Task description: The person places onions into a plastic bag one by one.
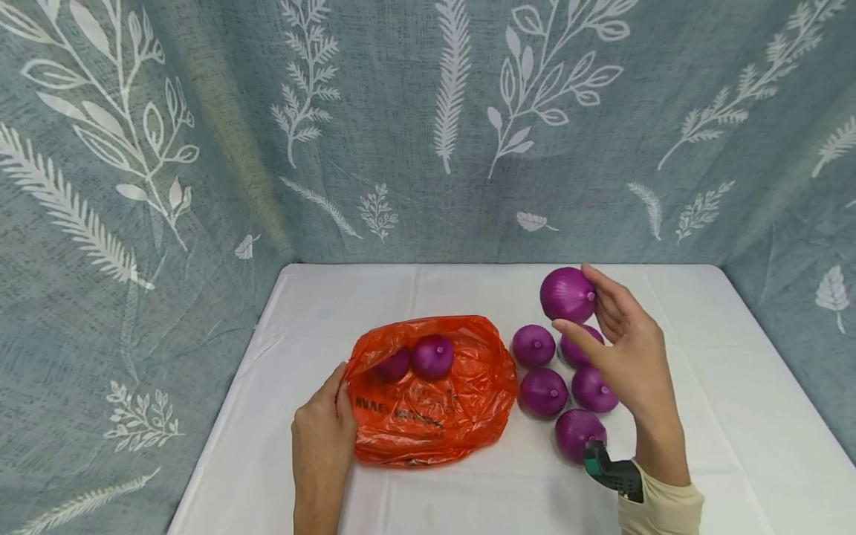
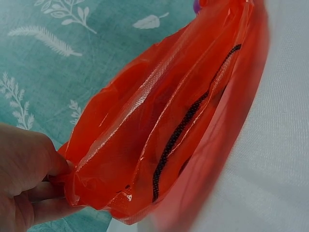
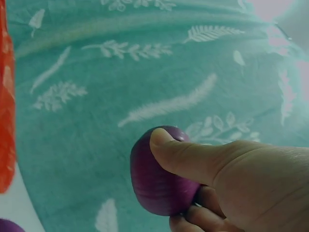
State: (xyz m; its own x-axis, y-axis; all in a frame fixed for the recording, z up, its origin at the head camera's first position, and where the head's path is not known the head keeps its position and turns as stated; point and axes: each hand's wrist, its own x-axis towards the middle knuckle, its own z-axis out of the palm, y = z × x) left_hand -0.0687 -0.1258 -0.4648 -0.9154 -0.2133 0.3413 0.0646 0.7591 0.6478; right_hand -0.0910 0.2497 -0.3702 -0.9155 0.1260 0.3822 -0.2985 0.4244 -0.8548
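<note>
A red plastic bag (image 1: 428,431) with black print lies on the table, its mouth spread, and two purple onions show in it, one nearer the middle (image 1: 432,357) and one partly under the bag's edge (image 1: 393,365). My left hand (image 1: 324,431) pinches the bag's left rim; the left wrist view shows thumb and fingers on the red plastic (image 2: 140,130). Raised above the table, my right hand (image 1: 628,349) grips another purple onion (image 1: 567,295) between thumb and fingers. The right wrist view shows the thumb across this onion (image 3: 159,179).
Several more purple onions (image 1: 543,392) stand in a cluster between the bag and my right forearm. A white cloth covers the table (image 1: 722,416). Behind it and at both sides hangs a blue-green curtain (image 1: 401,148) with white leaf patterns. A dark strap (image 1: 615,475) circles the right wrist.
</note>
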